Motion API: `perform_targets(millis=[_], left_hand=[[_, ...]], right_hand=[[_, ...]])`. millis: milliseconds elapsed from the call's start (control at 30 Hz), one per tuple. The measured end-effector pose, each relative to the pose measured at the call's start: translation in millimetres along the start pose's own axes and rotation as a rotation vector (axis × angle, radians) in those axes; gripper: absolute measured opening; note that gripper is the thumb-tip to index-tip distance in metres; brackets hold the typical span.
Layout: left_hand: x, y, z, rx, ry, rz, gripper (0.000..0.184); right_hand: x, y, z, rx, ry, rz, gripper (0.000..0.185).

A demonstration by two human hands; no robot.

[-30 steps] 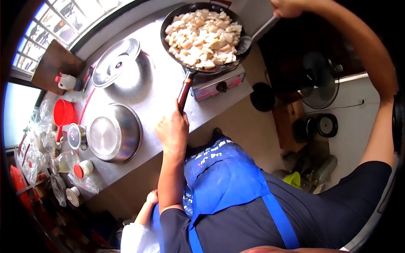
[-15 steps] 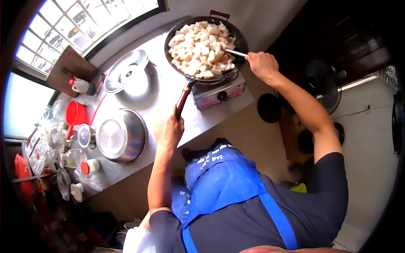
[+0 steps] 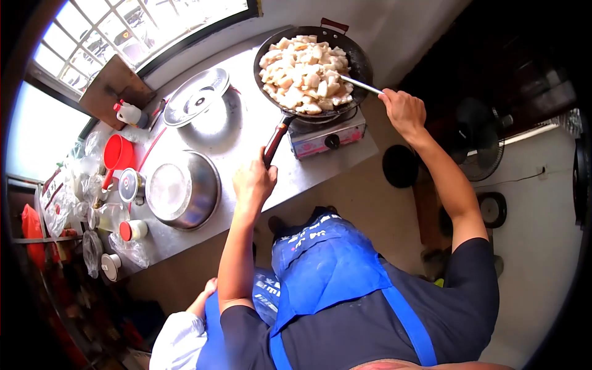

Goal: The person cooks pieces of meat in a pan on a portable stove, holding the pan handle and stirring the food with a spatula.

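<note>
A dark wok point(image 3: 364, 65) sits on a portable gas stove point(image 3: 320, 140), heaped with pale, chunky pieces of food point(image 3: 305, 73). My left hand point(image 3: 254, 179) is wrapped round the wok's long brown handle point(image 3: 279, 139). In my right hand point(image 3: 404, 112) is the metal handle of a cooking utensil point(image 3: 362, 85); its working end is buried in the food at the right side, so I cannot tell its exact kind.
Left of the wok on the metal counter lie a round metal lid point(image 3: 197, 97), an upturned steel basin point(image 3: 184, 190), a red ladle point(image 3: 118, 153), jars and plastic bags. A board point(image 3: 114, 92) leans by the window. Another person's white sleeve point(image 3: 179, 339) shows at lower left.
The view has shifted slightly, so the counter appears further right. My right hand has drawn a little away from the wok, and more of the utensil's handle shows. The other person's arm is more visible.
</note>
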State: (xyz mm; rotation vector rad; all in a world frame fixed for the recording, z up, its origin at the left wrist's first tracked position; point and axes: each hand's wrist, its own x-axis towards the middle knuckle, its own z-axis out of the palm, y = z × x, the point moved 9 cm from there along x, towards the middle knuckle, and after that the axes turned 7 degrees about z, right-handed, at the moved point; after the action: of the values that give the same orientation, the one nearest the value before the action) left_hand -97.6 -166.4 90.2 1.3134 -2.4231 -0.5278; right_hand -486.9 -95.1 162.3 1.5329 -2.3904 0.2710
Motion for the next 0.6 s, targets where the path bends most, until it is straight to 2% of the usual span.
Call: perform_targets(millis=[100,200,267,333,400,433,500,567,600], left_hand=[[0,2,-4,-0.001,0.035,0.067,0.052],[-5,-1,-8,-0.19,0.054,0.073,0.056],[-16,-18,2,-0.537,0.013,-0.035,0.061],[-31,-26,-1,-0.729,0.219,0.053,0.062],[-47,-36,-9,-0.808,0.249,0.014,0.062],[-55,-39,-17,-0.833,0.365,0.041,0.06],[-67,-48,-29,-0.844,0.531,0.023,0.031],[-75,-51,-42,-0.793,0.623,0.018,0.012],[-75,-52,-47,-0.799,0.621,0.018,0.012]], right_hand=[[-9,0,-8,-0.031,0.013,0.01,0.028],[-18,-6,-22,-0.051,0.049,0.007,0.025],[-22,-10,-30,-0.085,0.091,-0.018,0.024],[-23,-14,-41,-0.121,0.135,-0.038,0.023],[-23,-25,-60,-0.202,0.209,-0.107,0.024],[-22,-29,-67,-0.243,0.237,-0.13,0.024],[-19,-36,-85,-0.275,0.274,-0.165,0.023],[-17,-47,-105,-0.332,0.328,-0.214,0.023],[-15,-52,-113,-0.339,0.327,-0.213,0.023]])
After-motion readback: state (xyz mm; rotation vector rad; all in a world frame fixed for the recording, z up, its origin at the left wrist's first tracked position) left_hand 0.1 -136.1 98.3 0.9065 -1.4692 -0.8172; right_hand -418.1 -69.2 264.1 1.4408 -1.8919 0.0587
